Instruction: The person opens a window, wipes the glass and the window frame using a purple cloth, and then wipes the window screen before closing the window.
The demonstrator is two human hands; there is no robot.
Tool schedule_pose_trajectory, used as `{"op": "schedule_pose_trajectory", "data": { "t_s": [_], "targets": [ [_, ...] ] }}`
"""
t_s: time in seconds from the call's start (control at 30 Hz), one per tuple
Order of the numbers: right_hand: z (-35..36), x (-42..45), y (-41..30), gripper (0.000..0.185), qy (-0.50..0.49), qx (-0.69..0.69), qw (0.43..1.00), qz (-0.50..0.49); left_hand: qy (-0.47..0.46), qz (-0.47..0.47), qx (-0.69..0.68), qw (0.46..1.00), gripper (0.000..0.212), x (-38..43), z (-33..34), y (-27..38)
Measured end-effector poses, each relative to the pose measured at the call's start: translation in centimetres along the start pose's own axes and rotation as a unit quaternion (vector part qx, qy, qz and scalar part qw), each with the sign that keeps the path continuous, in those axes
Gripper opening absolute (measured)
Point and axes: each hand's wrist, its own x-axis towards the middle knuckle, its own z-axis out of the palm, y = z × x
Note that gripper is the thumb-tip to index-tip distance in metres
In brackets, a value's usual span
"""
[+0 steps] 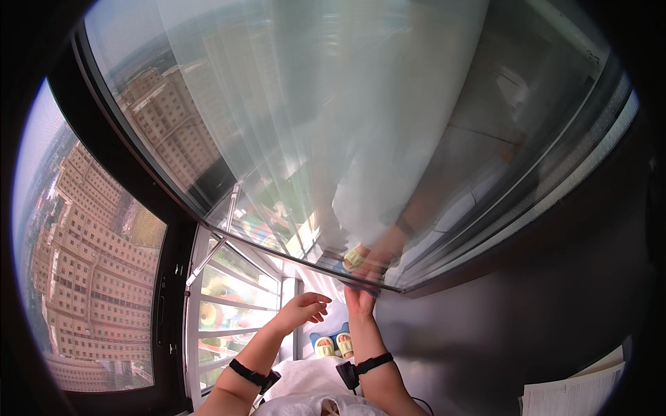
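A large glass pane (322, 130) in a dark frame fills the upper view, tilted inward, with reflections of a curtain and of an arm. My right hand (361, 300) reaches up to the pane's lower edge, fingers partly hidden behind it; a bit of dark blue cloth-like material shows at the fingertips. My left hand (307, 310) hangs in the air left of it, fingers loosely curved and apart, holding nothing. A metal stay arm (207, 261) links the pane to the window frame at the left.
A dark-framed window (161, 307) with tall buildings outside stands at the left. White railing bars (237, 302) show beyond the opening. Feet in yellow slippers rest on a blue stool (314, 339). Printed papers (572, 392) lie at the lower right.
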Motion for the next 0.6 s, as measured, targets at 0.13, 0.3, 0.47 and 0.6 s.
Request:
{"op": "schedule_pose_trajectory", "data": {
  "t_s": [0.13, 0.3, 0.47, 0.6],
  "targets": [
    [-0.3, 0.2, 5.4, 0.007, -0.029, 0.042, 0.992, 0.116, 0.063, 0.014, -0.047, 0.997, 0.028, -2.2, -3.0, -1.1],
    [-0.3, 1.4, 14.8, 0.006, -0.004, -0.056, 0.983, 0.176, 0.179, 0.034, -0.109, 0.977, 0.028, -6.1, -7.2, -2.4],
    [0.9, 2.7, 23.8, 0.013, -0.024, -0.124, 0.963, 0.239, 0.27, 0.048, -0.178, 0.945, 0.029, -10.2, -10.0, -5.7],
    [1.1, 3.4, 30.0, 0.019, -0.048, -0.094, 0.948, 0.301, 0.315, 0.049, -0.213, 0.924, 0.029, -12.3, -11.0, -8.5]
  ]
}}
